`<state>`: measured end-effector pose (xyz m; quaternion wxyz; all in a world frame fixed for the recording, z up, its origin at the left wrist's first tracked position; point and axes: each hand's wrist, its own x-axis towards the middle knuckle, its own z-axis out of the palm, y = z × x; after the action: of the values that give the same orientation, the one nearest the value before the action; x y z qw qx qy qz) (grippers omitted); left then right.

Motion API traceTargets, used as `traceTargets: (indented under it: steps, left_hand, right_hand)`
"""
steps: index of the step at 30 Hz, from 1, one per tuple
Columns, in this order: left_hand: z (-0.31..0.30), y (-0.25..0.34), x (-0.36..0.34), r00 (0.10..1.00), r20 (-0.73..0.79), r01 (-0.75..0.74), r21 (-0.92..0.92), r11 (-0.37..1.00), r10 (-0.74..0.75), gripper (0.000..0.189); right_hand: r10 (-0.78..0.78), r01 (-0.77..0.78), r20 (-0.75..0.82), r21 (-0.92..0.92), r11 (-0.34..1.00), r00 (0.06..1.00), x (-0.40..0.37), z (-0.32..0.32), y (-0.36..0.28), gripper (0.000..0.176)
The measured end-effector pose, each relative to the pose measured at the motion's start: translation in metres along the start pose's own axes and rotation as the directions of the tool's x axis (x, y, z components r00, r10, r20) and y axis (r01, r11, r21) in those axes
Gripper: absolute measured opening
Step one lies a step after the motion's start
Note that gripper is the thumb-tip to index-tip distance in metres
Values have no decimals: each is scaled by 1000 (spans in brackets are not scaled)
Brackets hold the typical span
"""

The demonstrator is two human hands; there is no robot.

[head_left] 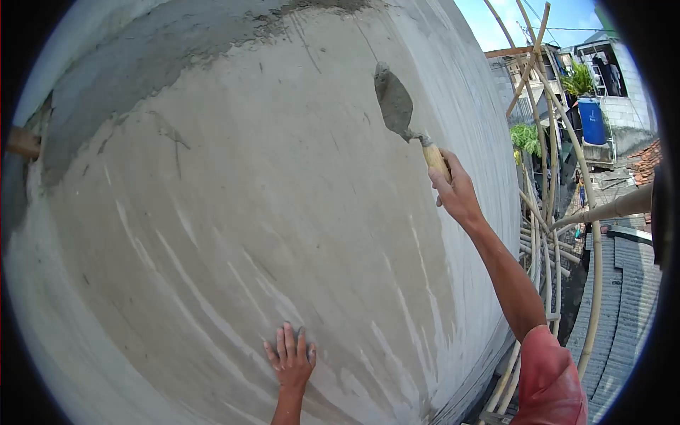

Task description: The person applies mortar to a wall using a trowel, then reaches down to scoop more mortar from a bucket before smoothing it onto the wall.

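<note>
My right hand [455, 188] is wrapped round the wooden handle of a trowel [394, 100]. The trowel's leaf-shaped blade, grey with mortar, points up and a little left against the plastered wall [269, 163]; whether it touches cannot be made out. Lower down, my left hand [292, 358] rests with spread fingers on the wall and holds nothing. Darker, rougher plaster [142, 92] covers the upper left of the wall. Pale streaks run through the smoother plaster around my left hand.
Bamboo scaffolding poles [552, 142] stand along the right side, with one thick pole [609, 207] crossing there. Beyond and below are a corrugated roof [623, 304] and a blue barrel [591, 120]. A wooden piece [23, 142] juts out at the far left.
</note>
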<state>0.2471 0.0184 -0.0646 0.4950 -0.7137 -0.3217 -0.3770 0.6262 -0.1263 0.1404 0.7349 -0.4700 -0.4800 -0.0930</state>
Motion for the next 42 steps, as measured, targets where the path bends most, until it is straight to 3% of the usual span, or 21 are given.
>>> traceTargets:
  steps: [2, 4, 6, 11, 21, 26, 29, 32, 36, 38, 42]
  left_hand:
    - [0, 2, -1, 1000, -12, 7, -24, 1000, -8, 36]
    - [0, -1, 2, 999, -32, 10, -27, 1000, -11, 38]
    - [-1, 0, 4, 999, -32, 12, -24, 1000, -12, 37]
    - [3, 1, 5, 999, -33, 13, 0, 1000, -13, 35]
    - [2, 5, 4, 999, -25, 28, -38, 999, -29, 33]
    - [1, 7, 2, 999, -42, 29, -44, 999, -30, 34]
    - [2, 5, 1, 999, -42, 30, -35, 999, -32, 35]
    - [3, 4, 3, 998, -46, 32, -21, 999, -33, 35]
    - [4, 7, 3, 997, -63, 30, -27, 999, -32, 34]
    - [3, 4, 3, 997, -62, 35, -26, 999, -36, 34]
    - [4, 7, 5, 997, -70, 37, -39, 999, -40, 35]
  right_hand:
    - [-127, 127, -43, -7, 992, 991, 71, 34, -40, 44]
    - [-427, 329, -222, -371, 868, 877, 139, 75, -67, 44]
    - [-488, 309, -265, -510, 803, 832, 184, 105, -98, 39]
    - [-454, 230, -211, -638, 735, 866, 239, 143, -142, 36]
    - [-448, 209, -79, -804, 556, 890, 252, 131, -104, 28]
    - [-348, 145, -106, -769, 623, 932, 228, 102, -78, 29]
    - [-388, 160, -184, -693, 703, 903, 245, 106, -81, 33]
    - [-298, 142, -172, -593, 792, 939, 259, 116, -121, 39]
    - [-287, 189, -51, -641, 744, 957, 275, 129, -144, 41]
    - [-388, 285, 3, -684, 672, 922, 272, 136, -145, 39]
    - [-439, 330, 11, -675, 659, 899, 226, 154, -138, 39]
